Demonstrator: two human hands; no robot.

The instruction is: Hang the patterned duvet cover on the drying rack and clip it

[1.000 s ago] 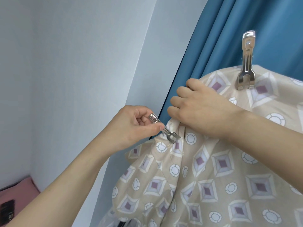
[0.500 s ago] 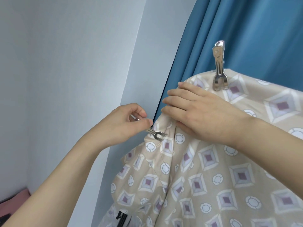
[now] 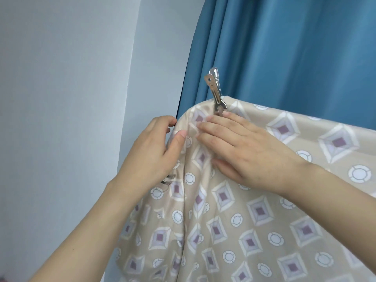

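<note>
Beige cotton printed with purple diamonds and white rings, the duvet cover (image 3: 254, 210) is draped over a rail hidden under its top fold, and a metal clip (image 3: 216, 92) stands upright on that fold, biting the cloth. The right hand (image 3: 240, 151) lies flat on the cover just below that clip, fingers straight, pressing the cloth smooth. The left hand (image 3: 154, 151) grips the cover's end, thumb on the front and fingers curled behind; a second metal clip (image 3: 167, 179) peeks out beneath its palm, so that clip looks tucked in the same hand. To clip this end well, pull the edge taut over the rail, hold it flat, then open the clip wide enough to take all the layers. Behind hang a blue curtain (image 3: 295, 47) and a pale wall (image 3: 71, 78).
</note>
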